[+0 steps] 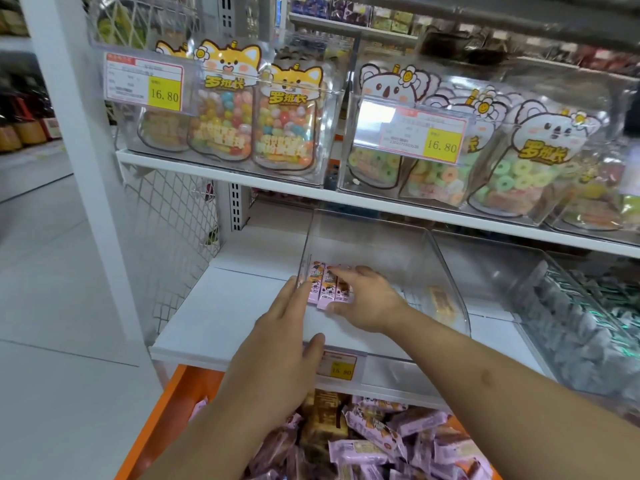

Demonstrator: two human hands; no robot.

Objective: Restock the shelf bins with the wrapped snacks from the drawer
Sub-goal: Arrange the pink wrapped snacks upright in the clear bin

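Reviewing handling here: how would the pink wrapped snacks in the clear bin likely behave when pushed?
The pink wrapped snacks look boxy and flat-sided, so they would probably slide, not roll. Their glossy film may slip on the clear bin. They seem light: the right hand lines up several at once.

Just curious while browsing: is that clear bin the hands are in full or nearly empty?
Nearly empty: the clear bin holds only a few pink snack packs at its left wall.

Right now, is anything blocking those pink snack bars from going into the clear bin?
Nothing visible does. The pink snack bars already lie inside the clear bin, against its left wall. The right hand reaches in through the open top; the left hand touches the bin's left wall from outside.
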